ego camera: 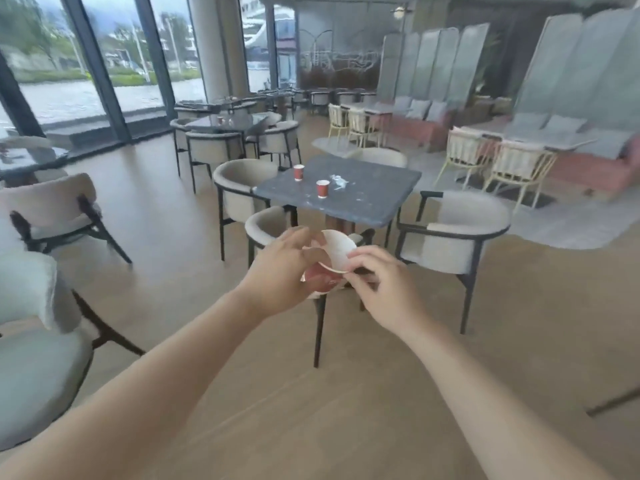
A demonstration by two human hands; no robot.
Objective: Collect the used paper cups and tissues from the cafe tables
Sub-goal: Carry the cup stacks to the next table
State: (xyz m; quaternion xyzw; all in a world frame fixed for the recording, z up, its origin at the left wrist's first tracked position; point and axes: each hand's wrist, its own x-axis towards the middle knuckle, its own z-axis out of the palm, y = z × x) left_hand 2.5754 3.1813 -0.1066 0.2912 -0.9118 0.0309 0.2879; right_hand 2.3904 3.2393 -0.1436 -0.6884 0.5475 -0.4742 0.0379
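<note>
1. Head view: a person's left hand (280, 268) and right hand (377, 285) meet in mid-air above the wooden floor (346, 393). Between them is a held paper cup (337, 254), red outside, its white inside facing the camera.
2. The left hand's fingers curl round the cup's red body, and the right hand pinches its rim between thumb and fingertips. Whether another cup is nested beneath cannot be told.
3. Ahead, a grey stone-topped table (377, 199) carries two upright red paper cups, the farther cup (298, 172) and the nearer cup (322, 188). A crumpled tissue (338, 181) lies just beside the nearer one.
4. Cream armchairs (450, 237) ring the table.
</note>
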